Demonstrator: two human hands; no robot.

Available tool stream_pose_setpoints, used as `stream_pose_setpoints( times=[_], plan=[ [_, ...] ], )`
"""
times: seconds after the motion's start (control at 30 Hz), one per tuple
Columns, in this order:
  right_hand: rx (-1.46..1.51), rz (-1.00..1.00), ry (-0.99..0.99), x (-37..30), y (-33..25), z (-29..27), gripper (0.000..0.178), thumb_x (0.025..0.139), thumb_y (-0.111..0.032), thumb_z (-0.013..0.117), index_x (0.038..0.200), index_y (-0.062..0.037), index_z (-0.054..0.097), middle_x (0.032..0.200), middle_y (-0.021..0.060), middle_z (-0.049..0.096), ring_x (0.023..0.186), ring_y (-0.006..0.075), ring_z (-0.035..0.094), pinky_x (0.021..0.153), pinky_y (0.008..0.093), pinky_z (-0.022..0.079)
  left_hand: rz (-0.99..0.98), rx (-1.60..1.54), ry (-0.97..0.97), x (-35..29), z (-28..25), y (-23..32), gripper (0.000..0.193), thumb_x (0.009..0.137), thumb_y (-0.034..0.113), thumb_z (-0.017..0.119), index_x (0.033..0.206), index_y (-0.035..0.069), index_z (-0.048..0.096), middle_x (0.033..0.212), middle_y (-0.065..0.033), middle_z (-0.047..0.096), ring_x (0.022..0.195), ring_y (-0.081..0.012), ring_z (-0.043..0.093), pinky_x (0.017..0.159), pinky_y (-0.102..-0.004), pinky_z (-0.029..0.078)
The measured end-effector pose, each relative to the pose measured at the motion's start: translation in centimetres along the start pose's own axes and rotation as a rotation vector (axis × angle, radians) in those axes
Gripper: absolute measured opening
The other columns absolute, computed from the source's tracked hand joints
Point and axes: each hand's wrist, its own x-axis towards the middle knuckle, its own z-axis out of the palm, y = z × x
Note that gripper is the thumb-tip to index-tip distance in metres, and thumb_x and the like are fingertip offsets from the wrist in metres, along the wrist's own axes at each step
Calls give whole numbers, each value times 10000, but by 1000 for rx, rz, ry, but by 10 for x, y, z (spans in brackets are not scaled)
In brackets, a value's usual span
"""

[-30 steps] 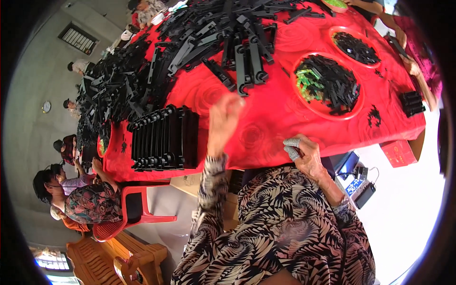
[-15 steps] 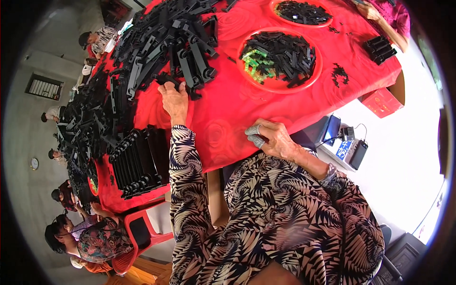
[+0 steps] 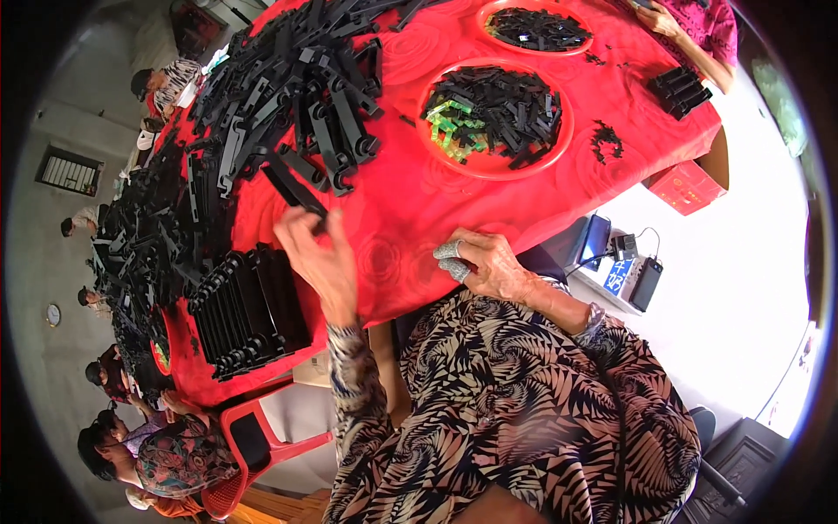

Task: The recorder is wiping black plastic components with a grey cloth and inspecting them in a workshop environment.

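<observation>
My left hand (image 3: 319, 262) grips a long, black plastic strip-shaped part (image 3: 288, 185), which points up and away toward the pile. Above it spreads a large heap of similar black plastic parts (image 3: 288, 96) with rounded ends. My right hand (image 3: 496, 269) hovers near the table's front edge. Its thumb and finger wear grey covers (image 3: 450, 260) and are curled together; whatever lies between them, if anything, cannot be made out. A neat row of stacked black parts (image 3: 244, 314) sits left of my left forearm.
On the red tablecloth (image 3: 393, 223) stand two shallow basins, the nearer one (image 3: 569, 131) holding small black and yellow-green pieces. Another person's hand (image 3: 659, 22) is at the far right, near a black bundle (image 3: 679, 92). A red chair (image 3: 279, 450) stands at lower left; several people sit farther left.
My left hand has come back from the pile toward me, bringing a black plastic part with it. My right hand keeps almost the same pose. The whole view has shifted slightly.
</observation>
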Motion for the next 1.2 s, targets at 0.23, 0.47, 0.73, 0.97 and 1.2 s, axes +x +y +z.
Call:
stream_pose_setpoints(
  times=[0.23, 0.47, 0.73, 0.97, 1.2],
  plan=[
    [-71, 5, -11, -2, 1, -2, 216, 770, 22, 718, 978, -22, 680, 888, 109, 649, 731, 255, 653, 618, 320, 522, 84, -92, -356, -96, -27, 53, 308, 758, 107, 796, 931, 20, 557, 1097, -149, 572, 905, -328, 610, 684, -407, 531],
    [134, 295, -39, 13, -12, -16, 178, 797, 30, 731, 963, -28, 702, 825, 47, 655, 645, 88, 554, 564, 246, 457, 41, -183, -407, -115, -16, 44, 291, 753, 78, 783, 936, 6, 569, 1106, -167, 570, 902, -351, 601, 698, -410, 529],
    [-362, -16, 103, 96, 17, -73, 264, 737, 61, 693, 977, -48, 712, 887, 108, 705, 718, 194, 653, 612, 286, 509, -152, -294, -354, -125, -20, 47, 602, 723, 63, 810, 1250, 27, 520, 1187, -196, 545, 1051, -376, 552, 844, -446, 497],
    [-742, -164, -205, 130, 62, -76, 366, 678, 94, 555, 1024, -20, 583, 967, 204, 617, 864, 437, 614, 733, 483, 531, -220, -269, -336, -133, -24, 44, 627, 738, 87, 795, 1271, -8, 480, 1162, -209, 546, 1003, -389, 518, 864, -459, 434],
    [-812, -156, -400, 143, 68, -77, 377, 720, 88, 542, 1072, -40, 582, 1006, 206, 601, 942, 429, 596, 788, 479, 514, -264, -242, -346, -133, -21, 45, 631, 741, 144, 798, 1266, -11, 484, 1130, -198, 566, 1001, -379, 509, 865, -453, 418]
  ],
)
